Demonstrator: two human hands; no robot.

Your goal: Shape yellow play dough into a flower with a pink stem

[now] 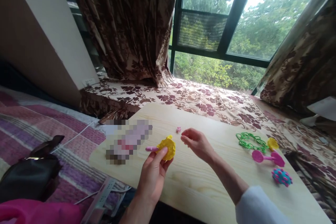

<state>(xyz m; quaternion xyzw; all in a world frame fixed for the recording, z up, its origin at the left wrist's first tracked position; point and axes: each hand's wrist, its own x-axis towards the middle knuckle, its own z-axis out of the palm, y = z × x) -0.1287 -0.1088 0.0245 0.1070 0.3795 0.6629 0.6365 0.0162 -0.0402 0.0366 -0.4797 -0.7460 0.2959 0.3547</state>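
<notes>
My left hand (153, 173) is closed on a yellow round toy piece (167, 147) with a pink stem sticking out to the left, held just above the light wooden board (189, 182). My right hand (197, 142) hovers to the right of it, fingers loosely curled with thumb and forefinger apart, nothing in them. A tiny pink piece (178, 129) lies on the board just beyond the yellow toy, near my right fingertips.
At the board's right end lie a green chain (250, 141), a small yellow piece (273, 143), a pink dumbbell-shaped toy (267, 157) and a spiky blue-pink ball (281, 177). A blurred-out object (128, 140) lies left. A black bag (28, 175) rests on the striped bed.
</notes>
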